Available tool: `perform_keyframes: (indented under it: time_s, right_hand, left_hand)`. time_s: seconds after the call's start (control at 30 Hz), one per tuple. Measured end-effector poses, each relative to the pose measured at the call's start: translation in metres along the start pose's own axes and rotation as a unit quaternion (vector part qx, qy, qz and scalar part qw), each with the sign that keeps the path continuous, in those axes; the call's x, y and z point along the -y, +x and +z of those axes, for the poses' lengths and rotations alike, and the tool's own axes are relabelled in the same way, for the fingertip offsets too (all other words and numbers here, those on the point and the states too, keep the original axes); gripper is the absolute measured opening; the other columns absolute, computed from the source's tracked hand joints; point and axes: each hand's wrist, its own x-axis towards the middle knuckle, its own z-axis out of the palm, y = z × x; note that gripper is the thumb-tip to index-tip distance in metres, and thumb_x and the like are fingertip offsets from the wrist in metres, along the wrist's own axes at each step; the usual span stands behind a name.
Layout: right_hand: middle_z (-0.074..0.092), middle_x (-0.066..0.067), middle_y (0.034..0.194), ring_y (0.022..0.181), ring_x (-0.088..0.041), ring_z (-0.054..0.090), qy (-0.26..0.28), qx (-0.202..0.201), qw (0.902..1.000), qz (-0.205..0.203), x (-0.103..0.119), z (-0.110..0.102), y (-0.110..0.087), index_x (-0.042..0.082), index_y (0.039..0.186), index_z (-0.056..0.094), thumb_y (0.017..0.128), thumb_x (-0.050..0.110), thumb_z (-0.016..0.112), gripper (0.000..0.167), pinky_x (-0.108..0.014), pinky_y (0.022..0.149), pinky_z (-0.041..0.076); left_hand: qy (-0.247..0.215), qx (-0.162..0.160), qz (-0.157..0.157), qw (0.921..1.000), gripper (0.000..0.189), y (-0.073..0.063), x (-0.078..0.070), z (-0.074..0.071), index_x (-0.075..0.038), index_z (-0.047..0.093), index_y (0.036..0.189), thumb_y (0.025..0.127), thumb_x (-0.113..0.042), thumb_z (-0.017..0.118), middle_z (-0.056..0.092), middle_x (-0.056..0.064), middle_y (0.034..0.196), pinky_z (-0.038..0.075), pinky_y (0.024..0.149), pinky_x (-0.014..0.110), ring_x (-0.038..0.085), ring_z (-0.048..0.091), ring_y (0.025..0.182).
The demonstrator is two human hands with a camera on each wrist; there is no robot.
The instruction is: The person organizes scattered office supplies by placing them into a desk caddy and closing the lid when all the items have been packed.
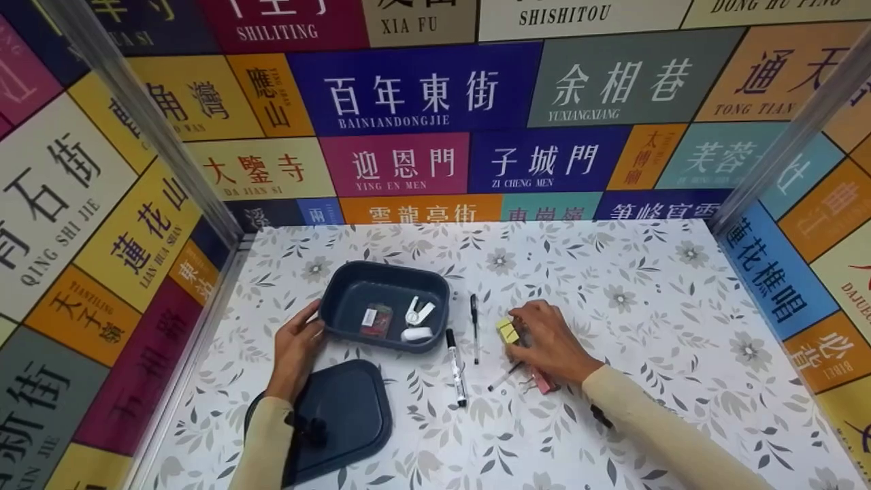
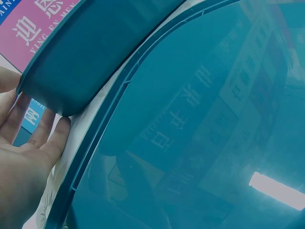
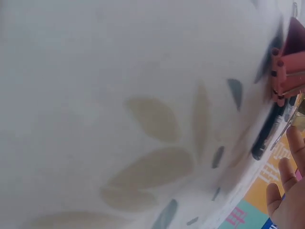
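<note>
My left hand (image 1: 297,350) grips the left rim of an open dark blue plastic container (image 1: 381,272), thumb at the rim and fingers against the outer wall in the left wrist view. Inside lie a small clear pack with red contents (image 1: 376,320), a white folding gadget (image 1: 418,312) and a white rounded thing (image 1: 416,334). My right hand (image 1: 551,340) pinches a small yellow block-like thing (image 1: 507,331) between thumb and fingers, low over the table. A red binder clip (image 1: 544,381) lies beneath that hand, partly hidden; it also shows in the right wrist view (image 3: 288,71).
The dark blue lid (image 1: 350,408) lies in front of the container, partly under my left forearm. A black-capped marker (image 1: 456,371) and a black pen (image 1: 475,327) lie right of the container. Another pen (image 1: 503,376) lies near the red clip. Printed panels enclose the flowered table (image 1: 612,258).
</note>
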Motion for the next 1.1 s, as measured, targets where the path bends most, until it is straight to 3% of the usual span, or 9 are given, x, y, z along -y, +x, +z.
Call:
perform_keyframes:
  time_s: [0.2,0.43,0.77,1.1]
  right_hand:
    - [0.068,-0.013,0.12,0.122,-0.038,0.056,-0.003,-0.01,0.9999,-0.009,0.008,-0.003,0.009,0.003,0.136,0.071,0.086,0.022,0.094,0.058,-0.057,0.105,0.045]
    - [0.068,-0.009,0.113,0.117,-0.032,0.056,0.003,-0.021,0.999,-0.038,0.016,-0.004,0.018,0.005,0.134,0.071,0.087,0.019,0.093,0.054,-0.056,0.102,0.044]
    - [0.071,-0.008,0.109,0.118,-0.033,0.058,-0.009,-0.036,0.996,-0.082,0.029,-0.003,0.033,0.003,0.135,0.071,0.09,0.021,0.091,0.052,-0.061,0.103,0.043]
    - [0.072,-0.008,0.112,0.117,-0.033,0.058,-0.004,-0.031,0.9948,-0.097,0.041,-0.002,0.049,0.004,0.136,0.07,0.087,0.02,0.091,0.056,-0.059,0.104,0.043]
  left_hand:
    - [0.011,-0.004,0.003,0.9999,0.049,0.001,0.0,0.0,0.007,0.058,0.155,0.106,0.01,0.06,0.056,0.029,0.157,0.059,0.098,0.034,0.024,0.07,0.12]
    - [0.005,0.002,0.0,1.0,0.05,0.001,0.001,-0.001,0.007,0.056,0.157,0.107,0.01,0.058,0.057,0.027,0.156,0.058,0.099,0.034,0.023,0.069,0.12]
    - [-0.005,0.009,0.005,0.9999,0.05,0.0,0.002,-0.003,0.006,0.057,0.156,0.107,0.011,0.059,0.054,0.026,0.161,0.058,0.101,0.035,0.031,0.066,0.131]
    - [0.011,0.009,0.013,0.9998,0.05,0.001,0.002,-0.003,0.006,0.057,0.156,0.106,0.01,0.06,0.054,0.025,0.161,0.058,0.101,0.037,0.024,0.069,0.124]
